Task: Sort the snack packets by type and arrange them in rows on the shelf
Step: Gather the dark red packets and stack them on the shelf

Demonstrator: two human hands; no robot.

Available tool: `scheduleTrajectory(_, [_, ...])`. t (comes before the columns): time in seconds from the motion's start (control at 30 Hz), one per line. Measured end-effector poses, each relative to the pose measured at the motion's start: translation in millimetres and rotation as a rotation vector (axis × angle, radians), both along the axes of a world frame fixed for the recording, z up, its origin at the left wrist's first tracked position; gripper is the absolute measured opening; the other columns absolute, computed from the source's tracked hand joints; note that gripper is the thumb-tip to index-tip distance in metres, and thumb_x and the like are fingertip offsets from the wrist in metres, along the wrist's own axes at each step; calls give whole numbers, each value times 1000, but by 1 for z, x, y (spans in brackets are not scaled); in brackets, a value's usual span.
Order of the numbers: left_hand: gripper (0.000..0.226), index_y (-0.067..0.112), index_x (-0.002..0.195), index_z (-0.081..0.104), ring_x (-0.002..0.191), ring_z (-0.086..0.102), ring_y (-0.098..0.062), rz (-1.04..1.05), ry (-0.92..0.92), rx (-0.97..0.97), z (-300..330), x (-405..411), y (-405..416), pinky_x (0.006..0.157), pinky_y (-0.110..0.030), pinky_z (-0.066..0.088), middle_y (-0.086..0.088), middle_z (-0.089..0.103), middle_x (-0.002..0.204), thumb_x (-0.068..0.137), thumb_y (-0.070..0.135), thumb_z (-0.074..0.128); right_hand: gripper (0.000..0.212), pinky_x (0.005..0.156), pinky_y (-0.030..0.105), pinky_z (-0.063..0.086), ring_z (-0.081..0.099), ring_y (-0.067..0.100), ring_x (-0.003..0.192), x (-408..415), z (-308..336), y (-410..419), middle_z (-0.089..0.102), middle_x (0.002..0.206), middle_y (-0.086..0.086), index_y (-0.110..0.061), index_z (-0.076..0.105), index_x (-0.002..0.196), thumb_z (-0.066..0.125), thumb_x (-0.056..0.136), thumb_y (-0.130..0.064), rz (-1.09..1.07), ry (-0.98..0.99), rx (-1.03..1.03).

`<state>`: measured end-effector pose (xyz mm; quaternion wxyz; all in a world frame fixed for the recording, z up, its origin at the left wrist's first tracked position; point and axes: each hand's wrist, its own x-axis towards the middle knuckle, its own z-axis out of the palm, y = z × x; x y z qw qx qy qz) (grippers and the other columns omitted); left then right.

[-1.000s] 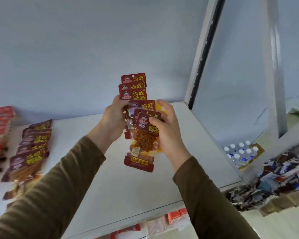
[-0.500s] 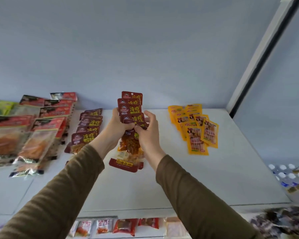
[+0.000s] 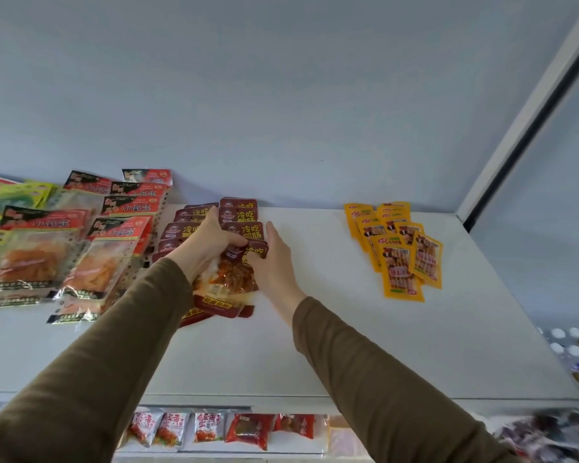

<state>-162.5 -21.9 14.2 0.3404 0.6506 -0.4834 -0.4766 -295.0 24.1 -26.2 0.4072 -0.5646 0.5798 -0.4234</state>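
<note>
A fanned stack of dark red snack packets (image 3: 239,225) lies low on the white shelf (image 3: 348,329), overlapping in a row from the back wall toward me. My left hand (image 3: 204,248) grips the stack from the left. My right hand (image 3: 274,262) presses its right side, thumb on the front packet. Just left of my left hand, a row of the same dark red packets (image 3: 184,225) lies partly hidden behind it. Yellow packets (image 3: 398,248) sit in two overlapping rows at the right.
Larger red-topped clear packets (image 3: 114,235) and green packets (image 3: 0,208) fill the shelf's left part. A lower shelf with small red packets (image 3: 214,429) shows below the front edge. A white post (image 3: 515,128) bounds the shelf at right. Bottles (image 3: 565,342) stand lower right.
Both hands have lowered the stack of dark red packets from mid-air down onto the shelf, beside the earlier dark red row. My view has swung left and down.
</note>
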Motion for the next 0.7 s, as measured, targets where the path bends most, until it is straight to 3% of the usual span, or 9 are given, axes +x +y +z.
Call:
scheduleTrajectory(0.07, [103,24,159,17,123,59,-34,-36,-61,-6,-2,2,1,106,-55,49,-12,56,138,82,8,84,70,116,43,39,38,20,143,-2,-2,2,41,154,-1,-25,18,160,56,102,-15,23,17,31])
scheduleTrajectory(0.13, [114,32,163,0,140,43,-35,-69,-144,-23,-5,-3,6,116,-58,38,-11,34,159,85,16,82,68,112,34,40,42,18,141,0,-3,3,44,152,-4,-30,20,159,55,103,-15,53,9,21])
scheduleTrajectory(0.2, [113,31,163,-8,152,25,-34,-52,-221,-58,-9,-11,11,122,-58,28,-5,13,169,89,22,78,65,108,31,41,46,18,138,5,0,2,48,148,-4,-33,22,158,52,103,-13,80,-12,10])
scheduleTrajectory(0.27, [109,28,163,-9,156,12,-32,-33,-276,-94,-11,-15,15,124,-58,21,-1,3,172,93,26,74,66,112,36,41,46,19,138,10,5,1,47,150,-2,-32,21,158,51,104,-9,114,-23,20])
scheduleTrajectory(0.4, [102,25,164,1,155,14,-34,9,-326,-141,-2,3,23,122,-59,25,-5,6,171,93,33,74,63,120,45,34,32,23,147,5,11,8,37,157,4,-25,25,158,49,103,-7,146,26,-27])
scheduleTrajectory(0.53, [84,27,161,19,153,20,-36,10,-435,-311,24,9,21,120,-60,30,-5,16,169,95,36,71,57,120,32,25,26,15,148,-33,18,24,36,159,-2,-22,32,156,53,103,-16,66,104,-156])
scheduleTrajectory(0.63, [78,30,158,27,146,36,-32,-131,-292,-306,32,-29,11,112,-45,42,-4,26,166,94,39,71,48,112,28,31,36,16,139,-88,24,34,47,149,-3,-19,45,147,56,100,-16,-96,235,-266])
scheduleTrajectory(0.7, [79,27,158,28,146,36,-27,-226,-173,-239,27,-66,2,107,-36,38,-4,27,166,94,38,72,41,105,30,34,44,22,129,-125,25,37,55,139,0,-17,53,138,58,98,-13,-219,375,-321])
